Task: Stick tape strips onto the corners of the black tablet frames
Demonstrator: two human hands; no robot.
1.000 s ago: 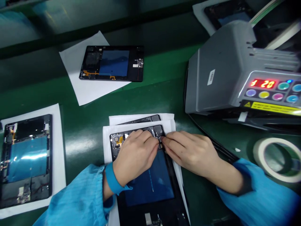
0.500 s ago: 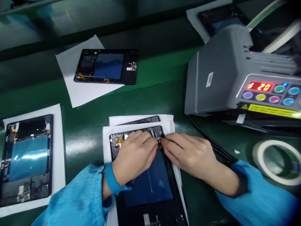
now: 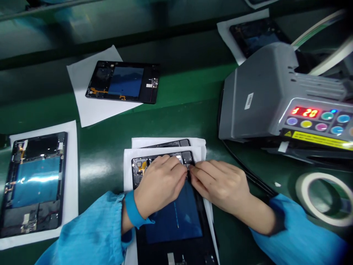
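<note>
An opened tablet (image 3: 171, 224) with a blue film panel lies on white sheets (image 3: 129, 176) in front of me, on top of another tablet whose upper edge peeks out behind. Over its upper part, my left hand (image 3: 162, 182) is closed, thumb and fingers pinched together near the top right corner. From the other side my right hand (image 3: 220, 184) meets it there, its fingertips pinched at the tablet's right edge. The two sets of fingertips almost touch. Whatever lies between them is too small and covered to name.
A grey tape dispenser (image 3: 253, 92) with a lit red display stands at the right, its cable running toward my right sleeve. Below it lies a tape roll (image 3: 303, 187). More opened tablets rest on white sheets: one left (image 3: 35, 184), one behind (image 3: 124, 82), one far right (image 3: 256, 35).
The camera view has shifted slightly, so the surroundings sit a little differently. Both hands keep their pinched pose at the tablet's top right corner, with hardly any movement.
</note>
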